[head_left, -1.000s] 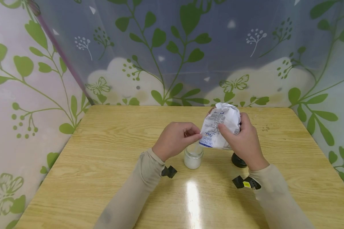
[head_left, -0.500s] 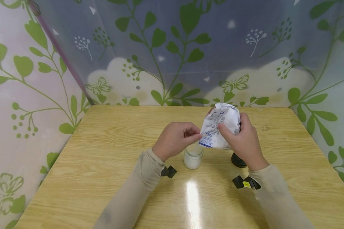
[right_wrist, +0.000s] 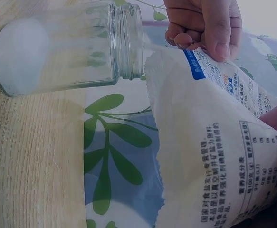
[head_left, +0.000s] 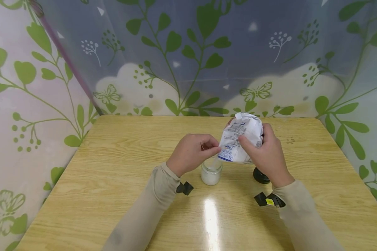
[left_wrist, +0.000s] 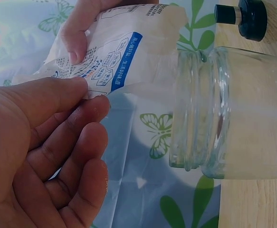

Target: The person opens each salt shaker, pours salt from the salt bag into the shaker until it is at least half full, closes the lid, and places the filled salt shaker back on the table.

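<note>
A white printed bag [head_left: 238,139] is tilted over an open glass jar [head_left: 211,172], its torn edge just above the jar's mouth. My right hand [head_left: 270,153] grips the bag's body, thumb across its front. With thumb and forefinger, my left hand [head_left: 194,151] pinches the bag's lower left edge; the left wrist view shows this pinch on the bag [left_wrist: 128,42] close up, other fingers curled. In the right wrist view, white material lies at the bottom of the jar [right_wrist: 67,57], and the bag [right_wrist: 200,142] stays apart from the rim.
A round black lid-like object [head_left: 260,176] sits on the wooden table [head_left: 113,174], partly behind the right hand. Leaf-patterned curtains [head_left: 176,69] stand behind the table and at both sides. In the left wrist view the black object [left_wrist: 252,20] has a narrower knob.
</note>
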{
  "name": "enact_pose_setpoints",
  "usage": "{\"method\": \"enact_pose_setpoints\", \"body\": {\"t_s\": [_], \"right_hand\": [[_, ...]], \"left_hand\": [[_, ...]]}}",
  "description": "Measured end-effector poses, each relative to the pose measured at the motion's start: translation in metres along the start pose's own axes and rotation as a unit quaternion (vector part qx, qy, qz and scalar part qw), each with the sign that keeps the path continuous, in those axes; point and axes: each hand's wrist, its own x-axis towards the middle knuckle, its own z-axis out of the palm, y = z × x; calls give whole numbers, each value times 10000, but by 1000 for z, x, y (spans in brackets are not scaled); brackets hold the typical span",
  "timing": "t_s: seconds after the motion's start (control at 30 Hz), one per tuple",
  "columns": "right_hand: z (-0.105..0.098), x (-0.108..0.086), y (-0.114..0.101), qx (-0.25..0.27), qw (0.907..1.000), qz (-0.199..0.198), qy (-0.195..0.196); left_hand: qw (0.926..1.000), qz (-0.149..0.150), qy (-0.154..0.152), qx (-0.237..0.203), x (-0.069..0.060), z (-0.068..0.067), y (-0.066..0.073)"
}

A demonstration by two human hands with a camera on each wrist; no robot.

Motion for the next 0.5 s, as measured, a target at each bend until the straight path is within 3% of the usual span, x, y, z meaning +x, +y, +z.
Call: {"method": "enact_pose_setpoints", "body": {"t_s": [0.5], "right_hand": [[0, 0, -1, 42, 10000, 6, -13]], "left_hand": [[10000, -38, 38, 16, 0, 0, 0]]}}
